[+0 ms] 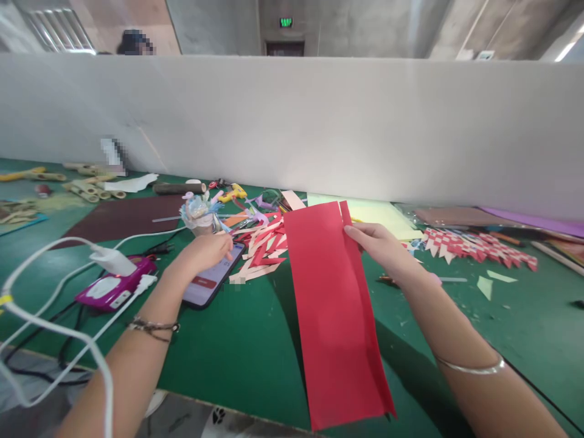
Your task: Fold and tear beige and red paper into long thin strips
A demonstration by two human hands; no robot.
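Note:
My right hand (376, 240) pinches the upper right edge of a long sheet of red paper (331, 304), thumb on the front. The sheet stands tilted over the table's front half, with a narrow strip along its right side folded or partly split off at the top. My left hand (210, 248) is over a smartphone (212, 283) with a lit screen, its fingers curled together. Whether those fingers hold anything is hidden. Behind that hand is a bundle of pale blue and white frilly material (201, 210). Red and pale pink paper strips (262, 243) lie heaped between phone and sheet.
A purple power strip (116, 286) with white cables is at left. Bamboo pieces (93, 188), a dark brown sheet (123, 219) and a yellow glue gun (233, 193) lie behind. Red-and-white woven paper (479, 246) is at right. A white partition (292, 121) borders the green table (237, 353).

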